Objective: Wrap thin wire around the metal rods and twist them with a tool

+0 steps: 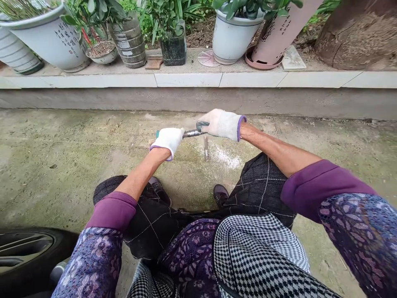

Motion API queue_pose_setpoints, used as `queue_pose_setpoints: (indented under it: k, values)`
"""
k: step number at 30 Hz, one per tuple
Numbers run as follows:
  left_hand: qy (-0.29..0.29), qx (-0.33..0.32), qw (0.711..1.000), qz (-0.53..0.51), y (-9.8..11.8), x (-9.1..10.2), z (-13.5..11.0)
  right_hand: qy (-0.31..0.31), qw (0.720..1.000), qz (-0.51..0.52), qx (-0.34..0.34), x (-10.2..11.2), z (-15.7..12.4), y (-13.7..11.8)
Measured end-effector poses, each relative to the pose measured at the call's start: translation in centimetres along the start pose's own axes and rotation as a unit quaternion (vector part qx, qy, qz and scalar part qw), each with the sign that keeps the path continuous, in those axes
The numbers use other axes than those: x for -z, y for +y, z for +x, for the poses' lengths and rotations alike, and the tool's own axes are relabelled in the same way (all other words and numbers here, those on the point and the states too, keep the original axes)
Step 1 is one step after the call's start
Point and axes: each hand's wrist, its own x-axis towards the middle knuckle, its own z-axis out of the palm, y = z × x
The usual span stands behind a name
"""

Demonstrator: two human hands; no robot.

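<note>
My left hand (169, 138), in a white knitted glove with a purple cuff, is closed around one end of a dark, shiny metal rod (192, 133). A bit of teal shows at the far side of that fist. At the rod's other end my right hand (221, 124), gloved the same way with dark-coated fingertips, has its fingers curled over it. The rod is held roughly level above the concrete; its ends are hidden in the gloves. Below it a thin, stick-like piece with a pale tip (206, 149) lies beside scattered white powder (228, 158).
Ahead runs a low tiled ledge (189, 80) bearing several plant pots, among them a white pot (232, 39) and a tall pink pot (276, 37). A large brown rounded object (356, 37) stands at right. A vehicle wheel (34, 256) is close by at lower left.
</note>
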Motion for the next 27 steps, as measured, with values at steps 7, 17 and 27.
queue_pose_setpoints:
  k: [7, 17, 27]
  values:
    - [-0.038, -0.126, 0.986, 0.102, 1.1, 0.6, -1.1, -0.060, 0.996, 0.054, 0.029, 0.2, 1.8, 2.3]
    - [0.074, 0.011, 0.993, -0.090, -0.9, 1.9, 0.1, -0.059, 0.980, 0.191, -0.009, -1.1, 1.1, -0.2]
    - [-0.011, -0.061, 0.989, 0.132, 0.1, 0.5, -0.7, -0.004, 0.999, 0.034, 0.019, -0.3, 1.3, 0.3]
